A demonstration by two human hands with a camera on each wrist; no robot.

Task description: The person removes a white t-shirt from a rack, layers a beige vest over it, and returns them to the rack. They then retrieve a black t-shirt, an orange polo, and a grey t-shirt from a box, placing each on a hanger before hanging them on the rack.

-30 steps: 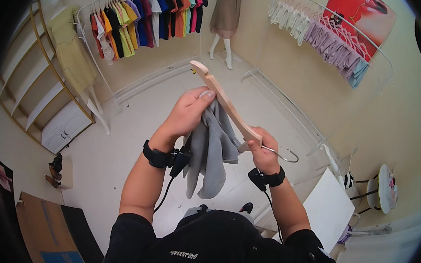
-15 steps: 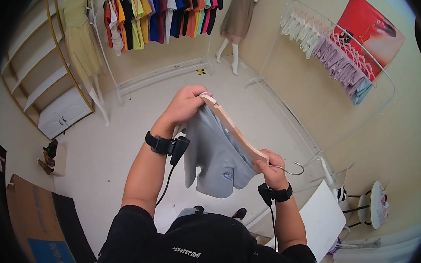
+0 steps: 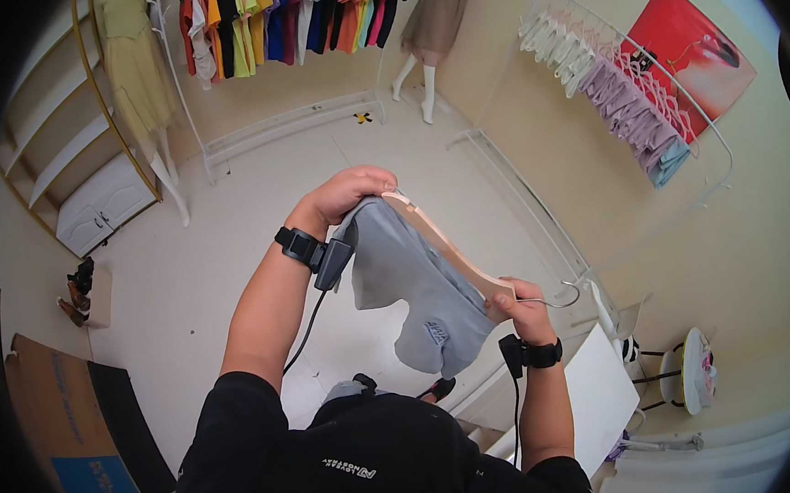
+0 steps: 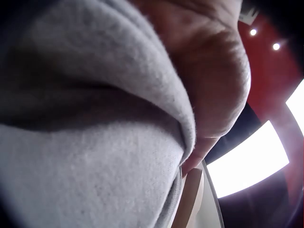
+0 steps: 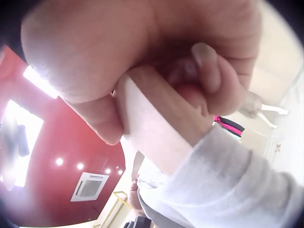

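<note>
A grey garment [image 3: 416, 291] with a small blue print hangs between the hands, along a light wooden hanger [image 3: 450, 254]. My left hand [image 3: 354, 191] grips the garment's edge at the hanger's upper end; its fingertips are partly hidden. In the left wrist view grey cloth [image 4: 95, 156] fills much of the picture beside the palm [image 4: 209, 71]. My right hand [image 3: 523, 313] holds the hanger near its metal hook [image 3: 559, 297]. The right wrist view shows the fingers curled round the wood [image 5: 156, 118], with cloth [image 5: 228, 175] over the hanger further along.
Coloured shirts [image 3: 288, 20] hang on a rack at the back, and light garments [image 3: 623, 102] on one at the right. A white table [image 3: 598, 397] stands at the lower right, a cardboard box [image 3: 63, 407] at the lower left. Shelves [image 3: 66, 132] are at the left.
The bunched garment has spread out below the hanger, showing its print. The right hand has moved right and down with the hook end, while the hanger's other end has come down to the left hand.
</note>
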